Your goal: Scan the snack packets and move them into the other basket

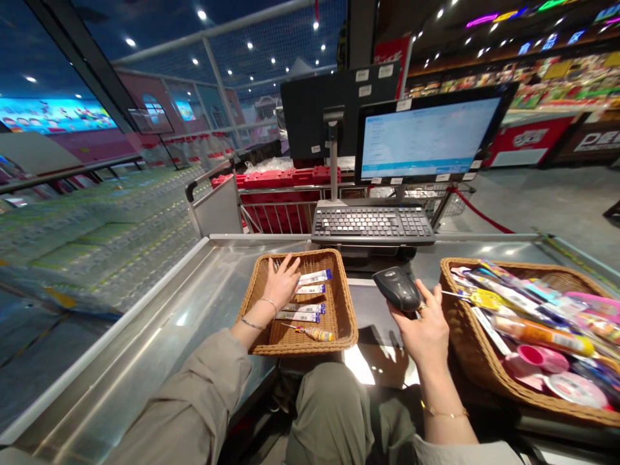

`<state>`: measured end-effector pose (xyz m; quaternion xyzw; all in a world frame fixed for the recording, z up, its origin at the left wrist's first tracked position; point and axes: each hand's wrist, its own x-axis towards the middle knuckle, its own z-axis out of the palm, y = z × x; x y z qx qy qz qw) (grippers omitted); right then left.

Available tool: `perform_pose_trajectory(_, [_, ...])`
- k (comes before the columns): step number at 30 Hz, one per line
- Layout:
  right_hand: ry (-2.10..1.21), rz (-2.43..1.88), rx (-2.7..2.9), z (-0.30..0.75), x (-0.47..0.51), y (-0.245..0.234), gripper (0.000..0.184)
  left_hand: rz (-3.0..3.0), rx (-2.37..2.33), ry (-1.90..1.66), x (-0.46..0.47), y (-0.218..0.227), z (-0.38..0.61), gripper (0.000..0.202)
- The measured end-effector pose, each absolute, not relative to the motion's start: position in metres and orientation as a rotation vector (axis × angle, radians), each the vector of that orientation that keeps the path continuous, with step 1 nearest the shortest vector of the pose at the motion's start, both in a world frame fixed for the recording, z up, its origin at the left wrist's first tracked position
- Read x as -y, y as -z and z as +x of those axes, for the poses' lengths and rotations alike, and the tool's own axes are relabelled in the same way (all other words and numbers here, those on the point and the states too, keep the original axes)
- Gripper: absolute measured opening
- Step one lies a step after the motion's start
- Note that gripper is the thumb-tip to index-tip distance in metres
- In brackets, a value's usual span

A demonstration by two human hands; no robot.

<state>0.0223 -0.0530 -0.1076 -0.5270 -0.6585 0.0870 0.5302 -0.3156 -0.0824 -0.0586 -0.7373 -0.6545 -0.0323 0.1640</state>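
My left hand (281,281) lies inside a wicker basket (343,309) on the steel counter, fingers spread, fingertips touching a packaged toothbrush (314,277). Several more packaged toothbrushes (303,312) lie flat below it in the same basket. My right hand (425,326) is closed around a black barcode scanner (398,288), held above the counter between the two baskets. A second, larger wicker basket (465,342) at the right is heaped with colourful packaged goods (537,323).
A keyboard (372,223) and a lit monitor (426,139) stand behind the baskets, with a second screen's back (320,103) to the left. A metal cart with red crates (281,194) stands beyond. The steel counter (194,303) runs left. My knees show below.
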Motion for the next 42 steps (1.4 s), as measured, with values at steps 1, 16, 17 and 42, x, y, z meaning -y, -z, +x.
perform_pose_trajectory(1, [-0.198,-1.254,1.570,0.022,0.053,0.108,0.028,-2.093,1.855,0.111,0.083,0.055,-0.314,0.018])
perform_pose_trajectory(16, [-0.101,-1.197,1.545,0.026,0.060,0.099,0.027,-2.046,1.757,0.434,0.077,0.024,-0.267,0.016])
perform_pose_trajectory(17, [-0.093,-1.199,1.540,0.026,0.061,0.098,0.028,-2.045,1.749,0.448,0.076,0.024,-0.264,0.016])
perform_pose_trajectory(42, [0.029,-1.251,1.581,0.032,0.069,0.090,0.020,-2.126,1.750,0.583,0.045,0.021,-0.193,0.015])
